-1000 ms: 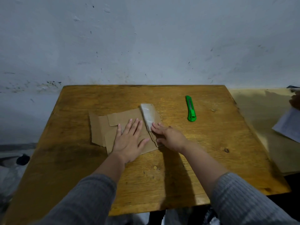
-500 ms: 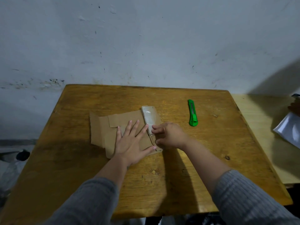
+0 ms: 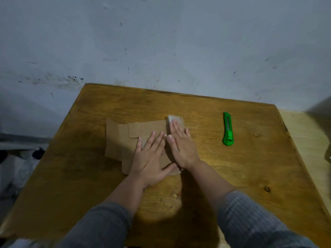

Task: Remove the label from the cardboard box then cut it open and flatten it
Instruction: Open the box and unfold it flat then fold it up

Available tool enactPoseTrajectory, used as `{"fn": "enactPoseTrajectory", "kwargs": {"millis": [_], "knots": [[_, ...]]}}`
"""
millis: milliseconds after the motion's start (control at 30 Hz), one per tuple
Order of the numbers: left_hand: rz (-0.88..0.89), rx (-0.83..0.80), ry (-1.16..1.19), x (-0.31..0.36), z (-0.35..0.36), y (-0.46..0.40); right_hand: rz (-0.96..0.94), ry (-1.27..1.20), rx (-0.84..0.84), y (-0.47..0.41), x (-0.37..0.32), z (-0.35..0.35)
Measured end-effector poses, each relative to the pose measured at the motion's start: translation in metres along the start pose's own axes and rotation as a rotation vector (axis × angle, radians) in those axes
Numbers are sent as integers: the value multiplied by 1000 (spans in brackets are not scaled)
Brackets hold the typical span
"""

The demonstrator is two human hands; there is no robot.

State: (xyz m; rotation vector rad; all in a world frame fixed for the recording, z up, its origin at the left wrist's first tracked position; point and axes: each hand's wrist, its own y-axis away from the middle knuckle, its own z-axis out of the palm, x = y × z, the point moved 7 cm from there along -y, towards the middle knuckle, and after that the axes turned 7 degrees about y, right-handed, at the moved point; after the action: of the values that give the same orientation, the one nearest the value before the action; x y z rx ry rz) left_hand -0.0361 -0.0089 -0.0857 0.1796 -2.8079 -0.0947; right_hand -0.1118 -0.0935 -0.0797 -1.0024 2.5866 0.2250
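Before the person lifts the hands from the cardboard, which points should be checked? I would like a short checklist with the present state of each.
1. Cardboard is cut open and lies spread on the table: ok.
2. Left hand presses flat on the cardboard, fingers straight: ok.
3. Right hand presses flat on the right part, fingers straight: ok.
4. Green cutter lies apart, to the right of both hands: ok.
5. Cutter blade is drawn in: cannot tell.
6. Label is fully removed: cannot tell; a pale shiny strip shows at the right fingertips.
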Motion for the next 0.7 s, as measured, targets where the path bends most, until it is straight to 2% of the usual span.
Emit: {"fn": "enactPoseTrajectory", "kwargs": {"millis": [133, 267, 500, 600, 700], "knots": [[-13, 63, 46, -5, -1, 5, -12, 52, -31, -1, 1, 1], [-141, 128, -24, -12, -7, 24, -12, 187, -58, -1, -3, 7], [-175, 403, -2, -46, -43, 73, 21, 250, -81, 0, -5, 9], [-320, 489, -12, -72, -55, 87, 59, 239, -66, 3, -6, 7], [-545, 443, 143, -104, -47, 93, 97, 239, -52, 7, -10, 7]]}}
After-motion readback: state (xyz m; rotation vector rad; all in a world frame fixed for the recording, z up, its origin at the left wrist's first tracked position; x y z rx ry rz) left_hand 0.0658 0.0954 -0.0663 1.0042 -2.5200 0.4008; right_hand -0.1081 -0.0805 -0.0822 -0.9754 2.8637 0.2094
